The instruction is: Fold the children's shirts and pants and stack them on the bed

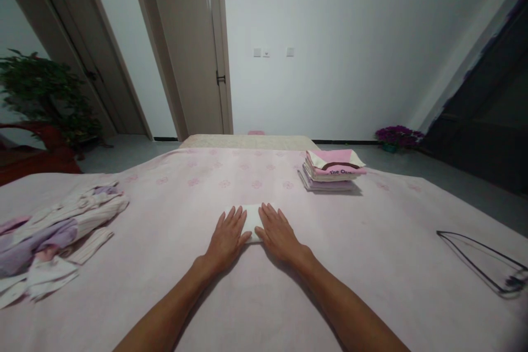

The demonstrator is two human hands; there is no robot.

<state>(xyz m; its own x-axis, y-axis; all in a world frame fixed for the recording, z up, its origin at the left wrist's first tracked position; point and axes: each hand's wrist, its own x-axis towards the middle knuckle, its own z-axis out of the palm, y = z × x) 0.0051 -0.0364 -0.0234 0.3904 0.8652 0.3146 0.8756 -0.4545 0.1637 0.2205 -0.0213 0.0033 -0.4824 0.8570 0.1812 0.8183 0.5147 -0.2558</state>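
Note:
Both of my hands lie flat on a small folded white cloth (252, 215) in the middle of the pink bed sheet (371, 242). My left hand (227, 236) presses the cloth's left part with fingers stretched out. My right hand (277, 232) covers its right part, fingers also spread and flat. Most of the cloth is hidden under my palms.
A neat stack of folded pink and white clothes (332, 170) sits further back to the right. A loose heap of unfolded clothes (53, 231) lies at the left edge. A black wire hanger (487, 261) rests at the right. Doors and a potted plant (45, 93) stand beyond.

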